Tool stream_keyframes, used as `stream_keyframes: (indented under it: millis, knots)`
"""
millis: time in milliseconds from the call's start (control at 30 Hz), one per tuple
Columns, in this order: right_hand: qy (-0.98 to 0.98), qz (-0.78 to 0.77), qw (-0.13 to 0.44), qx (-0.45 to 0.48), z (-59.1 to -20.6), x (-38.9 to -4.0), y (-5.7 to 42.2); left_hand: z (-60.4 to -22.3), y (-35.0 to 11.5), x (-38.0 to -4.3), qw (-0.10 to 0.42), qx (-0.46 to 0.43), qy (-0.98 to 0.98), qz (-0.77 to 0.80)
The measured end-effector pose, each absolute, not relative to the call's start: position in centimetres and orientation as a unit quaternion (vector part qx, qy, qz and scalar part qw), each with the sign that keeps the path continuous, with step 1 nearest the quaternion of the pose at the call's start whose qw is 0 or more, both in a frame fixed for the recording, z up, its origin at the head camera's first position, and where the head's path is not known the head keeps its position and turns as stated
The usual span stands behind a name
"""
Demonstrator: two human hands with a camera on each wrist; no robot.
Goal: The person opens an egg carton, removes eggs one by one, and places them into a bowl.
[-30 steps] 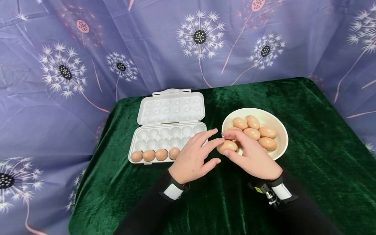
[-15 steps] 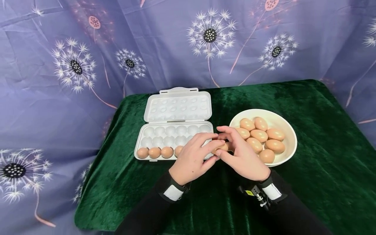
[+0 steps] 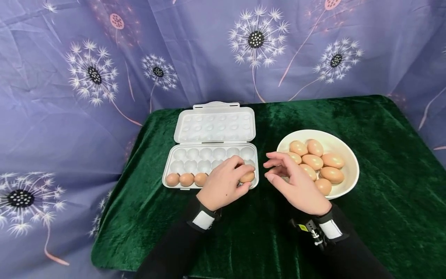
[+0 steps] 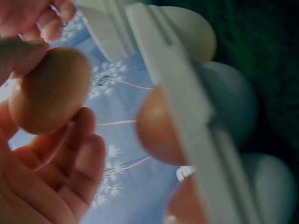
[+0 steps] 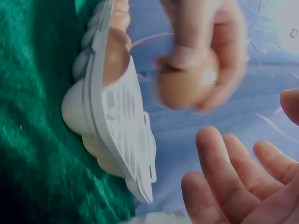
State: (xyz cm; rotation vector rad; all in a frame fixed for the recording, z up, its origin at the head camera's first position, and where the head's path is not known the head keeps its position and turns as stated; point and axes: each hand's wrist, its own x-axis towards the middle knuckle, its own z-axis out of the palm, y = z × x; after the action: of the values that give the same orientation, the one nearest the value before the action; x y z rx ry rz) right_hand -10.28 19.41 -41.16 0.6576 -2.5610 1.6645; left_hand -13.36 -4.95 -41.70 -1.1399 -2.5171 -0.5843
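Note:
A brown egg (image 3: 247, 177) is held between the thumb and fingers of my left hand (image 3: 224, 184), over the front right end of the white egg tray (image 3: 205, 154). In the left wrist view the held egg (image 4: 50, 91) hovers apart from the tray (image 4: 187, 112). Brown eggs (image 3: 187, 179) sit along the tray's front row, part of it hidden by my left hand. My right hand (image 3: 301, 184) holds nothing; its fingers are relaxed and spread, left of and partly over the cream bowl (image 3: 351, 170).
Several brown eggs (image 3: 312, 162) lie in the bowl at the right. Behind the tray its white lid (image 3: 215, 126) is folded back. A green velvet cloth (image 3: 383, 193) covers the table, and a purple dandelion curtain (image 3: 205, 50) hangs behind it.
My right hand brought an egg leftward from the bowl and passed it to my left hand. The left hand now holds it over the tray, and the right has drawn back toward the bowl.

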Motion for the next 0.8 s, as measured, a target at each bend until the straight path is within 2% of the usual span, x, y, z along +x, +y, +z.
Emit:
stream_keyframes:
  millis: [500, 800]
  knots:
    - [-0.811, 0.552, 0.052, 0.187, -40.4, -10.2, 22.2, -43.7, -4.3, -14.7, 0.073, -0.389, -0.914, -0.088]
    - [-0.852, 0.498, 0.077, 0.141, -40.6, -10.9, 24.2, -43.8, -4.1, -14.6, 0.073, -0.393, -0.912, -0.088]
